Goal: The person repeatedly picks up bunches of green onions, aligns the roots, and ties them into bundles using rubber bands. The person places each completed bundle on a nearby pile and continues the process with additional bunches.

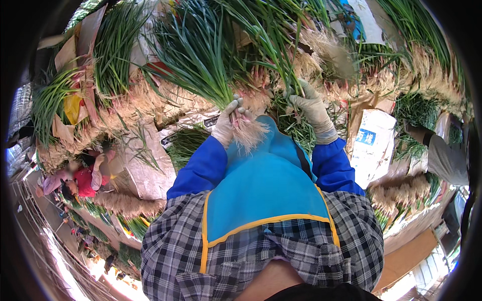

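My left hand (pixel 227 126), in a pale glove, grips a thick bunch of long green scallions (pixel 203 64). The bunch's whitish roots (pixel 250 133) hang over the front of my blue apron (pixel 267 188), and its leaves fan out up and to the left. In my gloved right hand (pixel 309 105) are a few green stalks (pixel 280 60), their leaves reaching up and left. Below that hand lies a heap of loose green leaves (pixel 297 129). Beyond both hands runs a row of scallions with tangled roots (pixel 180 98) toward me.
A white printed sack (pixel 372 143) lies to my right, and a pale sheet (pixel 147 158) with leaf scraps to my left. A person in red (pixel 86 180) is at the left; another person's grey sleeve (pixel 446 160) reaches in at the right. More scallions (pixel 116 49) stand upper left.
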A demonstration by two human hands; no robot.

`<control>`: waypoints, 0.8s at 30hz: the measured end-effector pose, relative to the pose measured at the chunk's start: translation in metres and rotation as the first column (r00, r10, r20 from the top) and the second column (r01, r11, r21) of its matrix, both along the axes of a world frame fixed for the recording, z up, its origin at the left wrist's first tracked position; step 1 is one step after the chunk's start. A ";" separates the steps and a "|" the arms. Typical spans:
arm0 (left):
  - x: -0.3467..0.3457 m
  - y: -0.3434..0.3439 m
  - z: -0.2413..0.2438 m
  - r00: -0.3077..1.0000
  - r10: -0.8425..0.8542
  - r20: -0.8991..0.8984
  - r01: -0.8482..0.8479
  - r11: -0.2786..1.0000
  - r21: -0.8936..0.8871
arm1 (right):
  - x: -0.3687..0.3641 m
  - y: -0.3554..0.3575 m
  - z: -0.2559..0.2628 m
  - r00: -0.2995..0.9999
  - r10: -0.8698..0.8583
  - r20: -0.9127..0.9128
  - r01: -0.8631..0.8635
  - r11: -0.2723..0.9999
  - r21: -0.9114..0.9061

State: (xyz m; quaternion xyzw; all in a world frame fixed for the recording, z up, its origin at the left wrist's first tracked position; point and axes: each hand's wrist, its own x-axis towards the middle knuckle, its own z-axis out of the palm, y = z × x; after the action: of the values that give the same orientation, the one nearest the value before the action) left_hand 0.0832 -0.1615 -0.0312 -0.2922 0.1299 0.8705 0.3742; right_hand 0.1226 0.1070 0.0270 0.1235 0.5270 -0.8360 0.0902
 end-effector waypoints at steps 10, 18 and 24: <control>0.000 0.004 0.003 1.000 -0.024 -0.008 0.024 0.996 -0.089 | 0.277 0.116 -0.246 0.576 0.019 0.817 -0.794 0.254 0.553; 0.005 -0.003 0.019 0.994 0.041 -0.105 -0.036 0.998 0.048 | 0.225 0.101 -0.208 0.346 -0.171 0.922 -0.899 0.222 0.378; 0.001 -0.018 0.026 0.977 0.027 -0.212 -0.019 0.999 0.039 | 0.036 0.028 -0.104 0.998 0.055 -0.031 0.009 0.353 0.936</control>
State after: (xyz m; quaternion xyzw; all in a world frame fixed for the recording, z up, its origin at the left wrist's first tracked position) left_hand 0.0847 -0.1792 -0.0053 -0.1923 0.1497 0.9032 0.3535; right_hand 0.1581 0.1355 -0.0773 0.1219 0.9128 -0.3899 0.0007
